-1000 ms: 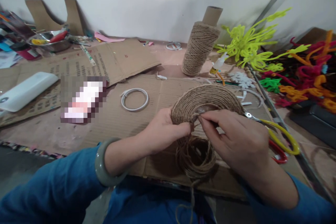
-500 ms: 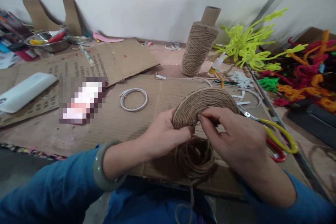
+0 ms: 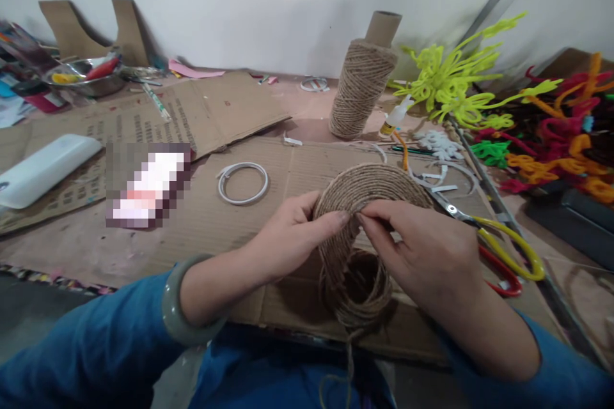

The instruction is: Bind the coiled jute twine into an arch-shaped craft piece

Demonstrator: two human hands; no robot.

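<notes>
A curved piece covered in rows of brown twine (image 3: 374,183) is held between my two hands. My left hand (image 3: 307,223) grips its left side, thumb on top and fingers mostly hidden behind. With thumb and forefinger pinched at the inner edge, my right hand (image 3: 417,243) presses on the twine there; the exact strand is hard to make out. Below the curved piece lies a loose coil of twine (image 3: 364,297), with a strand hanging down over the table edge.
A twine spool (image 3: 362,86) stands behind the hands, near a small glue bottle (image 3: 396,116). Scissors (image 3: 511,249) lie right of my right hand. A white strip coil (image 3: 243,183), a phone (image 3: 153,185) and a white device (image 3: 50,169) lie left. Yellow fuzzy flowers (image 3: 441,80) are at the back right.
My left thumb has moved up along the inner edge, closer to my right fingertips. The curved piece has turned, and more of its lower left end shows above the loose coil.
</notes>
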